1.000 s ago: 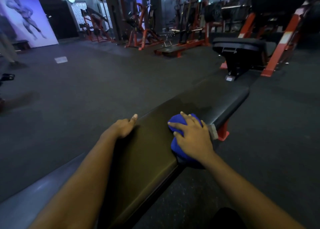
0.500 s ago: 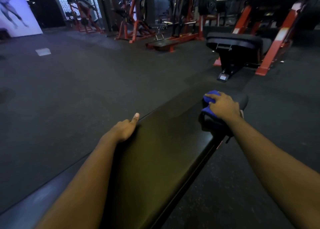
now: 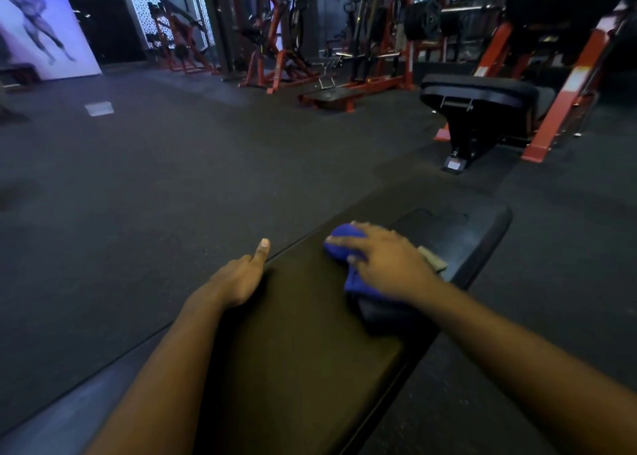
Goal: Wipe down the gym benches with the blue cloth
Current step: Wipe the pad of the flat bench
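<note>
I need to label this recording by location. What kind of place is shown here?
Most likely a commercial gym. A long black padded bench stands on dark rubber flooring, red steel weight machines line the far wall, and a large wall poster of a muscular figure hangs at the left.

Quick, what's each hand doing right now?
Left hand: open, empty, resting on the bench edge.
Right hand: pressing the blue cloth flat on the bench, fingers spread.
</note>
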Tool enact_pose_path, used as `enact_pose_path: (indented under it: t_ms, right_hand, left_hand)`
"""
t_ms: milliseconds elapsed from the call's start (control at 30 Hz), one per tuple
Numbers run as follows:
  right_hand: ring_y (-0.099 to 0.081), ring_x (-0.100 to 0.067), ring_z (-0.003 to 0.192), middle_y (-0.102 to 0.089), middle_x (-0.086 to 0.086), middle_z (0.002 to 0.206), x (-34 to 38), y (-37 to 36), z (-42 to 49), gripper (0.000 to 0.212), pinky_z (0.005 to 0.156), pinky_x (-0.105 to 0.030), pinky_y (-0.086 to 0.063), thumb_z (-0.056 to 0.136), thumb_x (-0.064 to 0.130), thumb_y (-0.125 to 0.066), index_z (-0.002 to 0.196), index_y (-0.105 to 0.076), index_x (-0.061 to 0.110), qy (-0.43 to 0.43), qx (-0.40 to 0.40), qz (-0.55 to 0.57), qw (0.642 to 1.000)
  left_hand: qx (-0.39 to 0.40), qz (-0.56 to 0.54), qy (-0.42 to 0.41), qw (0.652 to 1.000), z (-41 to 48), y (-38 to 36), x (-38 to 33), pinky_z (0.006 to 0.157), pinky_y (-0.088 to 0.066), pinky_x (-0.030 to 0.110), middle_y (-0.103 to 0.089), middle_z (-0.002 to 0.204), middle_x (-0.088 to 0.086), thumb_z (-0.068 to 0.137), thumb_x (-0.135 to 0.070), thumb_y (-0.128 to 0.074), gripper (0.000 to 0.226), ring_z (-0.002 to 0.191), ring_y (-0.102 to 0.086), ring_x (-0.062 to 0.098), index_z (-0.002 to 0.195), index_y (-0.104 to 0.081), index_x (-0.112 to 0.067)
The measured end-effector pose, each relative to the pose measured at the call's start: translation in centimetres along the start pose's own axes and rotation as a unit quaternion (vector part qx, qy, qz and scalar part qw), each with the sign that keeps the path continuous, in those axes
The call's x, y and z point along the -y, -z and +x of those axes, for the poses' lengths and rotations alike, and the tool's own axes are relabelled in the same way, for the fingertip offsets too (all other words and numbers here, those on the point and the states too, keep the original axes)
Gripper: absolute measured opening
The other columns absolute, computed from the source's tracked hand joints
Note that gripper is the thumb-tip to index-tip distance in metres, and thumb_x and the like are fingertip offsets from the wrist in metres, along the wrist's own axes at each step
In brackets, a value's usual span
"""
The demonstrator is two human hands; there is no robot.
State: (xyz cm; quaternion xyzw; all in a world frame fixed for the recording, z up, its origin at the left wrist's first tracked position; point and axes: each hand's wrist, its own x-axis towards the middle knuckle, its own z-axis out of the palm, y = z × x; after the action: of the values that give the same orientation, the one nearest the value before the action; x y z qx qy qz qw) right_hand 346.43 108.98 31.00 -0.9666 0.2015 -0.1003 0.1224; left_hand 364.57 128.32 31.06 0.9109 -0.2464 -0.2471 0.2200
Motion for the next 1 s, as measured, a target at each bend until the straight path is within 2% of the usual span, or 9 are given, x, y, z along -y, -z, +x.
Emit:
enact_pose_path:
  t_ms: [67,200,333,433,500,567,733,900,1000]
  right_hand:
    - [-0.036,-0.026,0.143,-0.035,-0.003,0.159,-4.7,0.6,4.5,0.047,0.116,-0.043,-0.032,0.101,0.037,-0.048,0.144,-0.041,0.054,-0.054,-0.020,-0.019,0.998]
    - [-0.039,-0.034,0.138,-0.036,-0.010,0.155,-9.5,2.0,10.1,0.043,0.112,-0.053,-0.035,0.104,0.036,-0.044,0.145,-0.044,0.047,-0.175,-0.014,0.002,0.985]
    - [-0.041,-0.031,0.140,-0.035,-0.010,0.158,-4.7,0.0,7.3,0.041,0.114,-0.045,-0.035,0.101,0.031,-0.047,0.139,-0.053,0.046,-0.089,-0.025,0.016,0.996]
    - [-0.023,-0.029,0.150,-0.022,-0.007,0.165,2.9,-2.2,3.4,0.044,0.120,-0.054,-0.021,0.102,0.034,-0.045,0.144,-0.044,0.048,0.020,0.007,0.013,1.000]
    - [-0.014,-0.028,0.153,-0.015,-0.005,0.167,5.9,-2.7,3.3,0.045,0.122,-0.059,-0.012,0.104,0.035,-0.042,0.147,-0.039,0.048,0.047,0.028,-0.017,0.998]
    - [-0.015,-0.028,0.152,-0.019,-0.004,0.166,5.9,-2.5,5.2,0.045,0.121,-0.060,-0.010,0.103,0.035,-0.042,0.145,-0.040,0.050,0.045,0.046,-0.020,0.998]
    - [-0.043,-0.025,0.137,-0.045,-0.001,0.148,-0.7,-0.9,11.6,0.040,0.114,-0.049,-0.030,0.097,0.036,-0.047,0.135,-0.055,0.048,-0.018,0.035,-0.050,0.998]
    - [-0.041,-0.032,0.137,-0.042,-0.006,0.150,-9.6,2.4,14.9,0.041,0.115,-0.055,-0.030,0.100,0.039,-0.043,0.139,-0.050,0.050,-0.122,0.046,-0.064,0.989]
    - [-0.041,-0.034,0.138,-0.041,-0.008,0.151,-14.3,3.9,15.7,0.041,0.114,-0.054,-0.031,0.101,0.041,-0.039,0.141,-0.046,0.052,-0.176,0.012,-0.059,0.983]
  left_hand:
    - [-0.014,0.007,-0.001,1.000,-0.1,-0.1,-0.1,0.117,-0.023,0.049,-0.033,0.159,0.017,0.093,-0.073,-0.002,0.091,0.145,-0.033,0.034,0.154,-0.032,-0.012]
    - [-0.024,0.006,-0.002,1.000,-0.1,-0.4,-0.2,0.116,-0.025,0.050,-0.036,0.156,0.018,0.095,-0.070,-0.003,0.087,0.142,-0.037,0.033,0.152,-0.034,-0.011]
    - [-0.024,0.004,-0.011,1.000,0.1,-0.5,-0.1,0.117,-0.024,0.050,-0.035,0.157,0.016,0.095,-0.070,-0.002,0.087,0.143,-0.035,0.032,0.153,-0.034,-0.013]
    - [-0.029,-0.003,-0.013,1.000,0.5,-0.3,0.1,0.116,-0.026,0.050,-0.037,0.157,0.016,0.094,-0.071,0.000,0.088,0.142,-0.037,0.032,0.153,-0.036,-0.016]
    - [-0.034,0.000,-0.010,0.999,0.6,-0.4,0.0,0.116,-0.026,0.049,-0.037,0.157,0.016,0.094,-0.071,0.000,0.088,0.143,-0.037,0.032,0.153,-0.037,-0.016]
    - [-0.031,0.004,-0.007,0.999,0.6,-0.5,0.0,0.116,-0.025,0.049,-0.036,0.157,0.015,0.094,-0.071,0.000,0.088,0.143,-0.036,0.032,0.154,-0.036,-0.017]
    - [0.015,-0.018,-0.007,1.000,0.9,0.1,0.4,0.121,-0.019,0.053,-0.032,0.160,0.014,0.086,-0.079,0.001,0.098,0.147,-0.030,0.032,0.156,-0.030,-0.018]
    - [0.052,-0.009,-0.021,0.998,2.7,0.5,-1.6,0.121,-0.019,0.053,-0.031,0.161,0.012,0.076,-0.085,-0.002,0.107,0.147,-0.029,0.032,0.156,-0.030,-0.019]
    - [0.061,-0.002,-0.060,0.996,4.7,0.0,-5.4,0.121,-0.020,0.053,-0.034,0.159,0.011,0.080,-0.084,-0.003,0.103,0.146,-0.032,0.030,0.155,-0.034,-0.020]
